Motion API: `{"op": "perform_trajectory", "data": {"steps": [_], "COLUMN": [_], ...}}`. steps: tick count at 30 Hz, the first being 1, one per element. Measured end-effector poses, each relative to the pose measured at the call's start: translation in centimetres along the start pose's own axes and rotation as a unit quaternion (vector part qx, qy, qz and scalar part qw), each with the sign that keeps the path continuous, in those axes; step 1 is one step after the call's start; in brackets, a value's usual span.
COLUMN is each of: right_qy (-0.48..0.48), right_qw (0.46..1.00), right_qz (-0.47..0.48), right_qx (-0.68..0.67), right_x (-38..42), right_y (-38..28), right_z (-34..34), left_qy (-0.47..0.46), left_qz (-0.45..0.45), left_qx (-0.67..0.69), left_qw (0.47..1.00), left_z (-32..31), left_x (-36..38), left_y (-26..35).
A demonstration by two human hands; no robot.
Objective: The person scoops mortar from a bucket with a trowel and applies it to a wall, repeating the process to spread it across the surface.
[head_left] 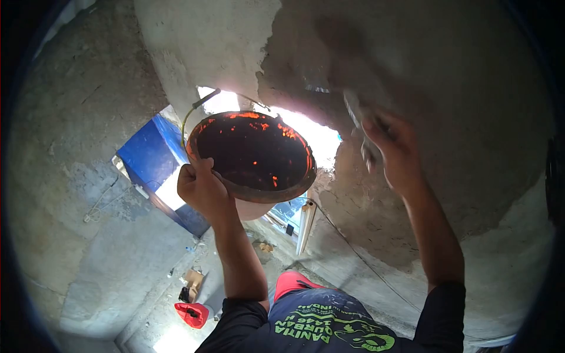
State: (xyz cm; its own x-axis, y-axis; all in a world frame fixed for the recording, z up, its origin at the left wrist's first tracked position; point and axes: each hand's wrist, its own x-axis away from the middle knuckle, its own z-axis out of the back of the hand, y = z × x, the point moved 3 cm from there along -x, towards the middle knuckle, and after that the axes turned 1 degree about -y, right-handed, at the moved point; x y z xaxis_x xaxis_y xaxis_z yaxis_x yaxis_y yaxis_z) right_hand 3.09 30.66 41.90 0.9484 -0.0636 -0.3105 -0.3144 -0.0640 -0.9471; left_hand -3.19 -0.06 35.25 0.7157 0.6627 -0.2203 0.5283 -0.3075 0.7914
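Note:
A round bucket [253, 197] with a dark inside, orange-red specks and a raised wire handle is tilted toward the camera. My left hand [203, 185] grips its rim at the lower left. At the right, my right hand [394, 147] is closed around a trowel [358, 115], whose thin grey blade points up and left, near the wall. Darker, damp-looking plaster [453, 106] covers much of the wall behind it. How much material the bucket holds is too dark to tell.
A blue door panel [150, 153] stands in an opening at the left. Bright light comes through a gap behind the bucket. A cable [359, 256] runs along the lower right wall. A red item [193, 315] lies on the floor at lower left.

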Motion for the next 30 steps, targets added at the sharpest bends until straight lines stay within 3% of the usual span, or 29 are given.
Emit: {"op": "perform_trajectory", "data": {"steps": [1, 2, 3, 5, 6, 8, 9, 11, 12, 15, 17, 18, 20, 24, 27, 30], "right_qy": [0.069, 0.127, 0.128, 0.188, 0.188, 0.141, 0.139, 0.092, 0.087, 0.02, 0.002, -0.004, 0.085, 0.116, 0.076, -0.008], "right_qw": [0.929, 0.728, 0.727, 0.457, 0.458, 0.32, 0.32, 0.254, 0.253, 0.279, 0.37, 0.367, 0.358, 0.309, 0.295, 0.323], "right_qz": [0.248, 0.46, 0.459, 0.454, 0.451, 0.353, 0.35, 0.299, 0.297, 0.217, 0.236, 0.235, 0.346, 0.344, 0.271, 0.241], "right_qx": [0.265, 0.492, 0.495, 0.741, 0.743, 0.868, 0.869, 0.915, 0.917, 0.935, 0.898, 0.9, 0.863, 0.879, 0.913, 0.915], "right_x": [-1.3, -1.5, -2.4, -3.1, -3.1, -4.0, -3.6, -1.4, 0.1, 3.8, 4.7, 3.8, 0.5, -4.9, -3.7, 1.8], "right_y": [-2.1, -3.4, -3.9, -4.3, -4.2, -2.8, -2.1, 0.0, 0.5, 1.2, 0.0, -1.3, -3.7, -3.2, 0.9, 2.8], "right_z": [-0.1, -1.0, -1.3, -2.6, -2.6, -2.6, -2.1, -1.0, -0.6, 0.2, -0.2, -1.1, -3.2, -4.1, -2.8, -1.2], "left_qy": [-0.004, -0.005, 0.005, 0.013, 0.008, 0.002, -0.003, -0.006, -0.002, -0.006, -0.018, -0.01, -0.011, -0.025, -0.047, -0.064], "left_qz": [0.004, 0.006, 0.004, 0.006, 0.008, 0.012, 0.025, 0.045, 0.03, 0.016, 0.072, 0.064, 0.051, 0.024, -0.003, -0.001], "left_qx": [0.034, 0.035, 0.047, 0.056, 0.045, 0.034, 0.016, -0.001, -0.031, -0.079, -0.116, -0.137, -0.153, -0.203, -0.244, -0.254], "left_qw": [0.999, 0.999, 0.999, 0.998, 0.999, 0.999, 1.0, 0.999, 0.999, 0.997, 0.99, 0.988, 0.987, 0.979, 0.969, 0.965], "left_z": [-0.1, -0.3, -0.6, -0.6, -0.3, 0.2, 0.5, 1.6, 2.3, 4.4, 4.9, 5.2, 5.4, 5.4, 6.9, 8.8], "left_x": [-0.2, 0.0, 0.4, 0.8, 0.9, 1.0, 1.2, 1.3, 1.3, 1.8, 2.4, 2.3, 2.5, 3.1, 2.4, 2.2], "left_y": [-0.1, -0.3, -0.5, -1.2, -1.8, -2.7, -3.3, -4.5, -5.3, -6.9, -7.3, -8.2, -8.8, -8.4, -8.4, -8.1]}}
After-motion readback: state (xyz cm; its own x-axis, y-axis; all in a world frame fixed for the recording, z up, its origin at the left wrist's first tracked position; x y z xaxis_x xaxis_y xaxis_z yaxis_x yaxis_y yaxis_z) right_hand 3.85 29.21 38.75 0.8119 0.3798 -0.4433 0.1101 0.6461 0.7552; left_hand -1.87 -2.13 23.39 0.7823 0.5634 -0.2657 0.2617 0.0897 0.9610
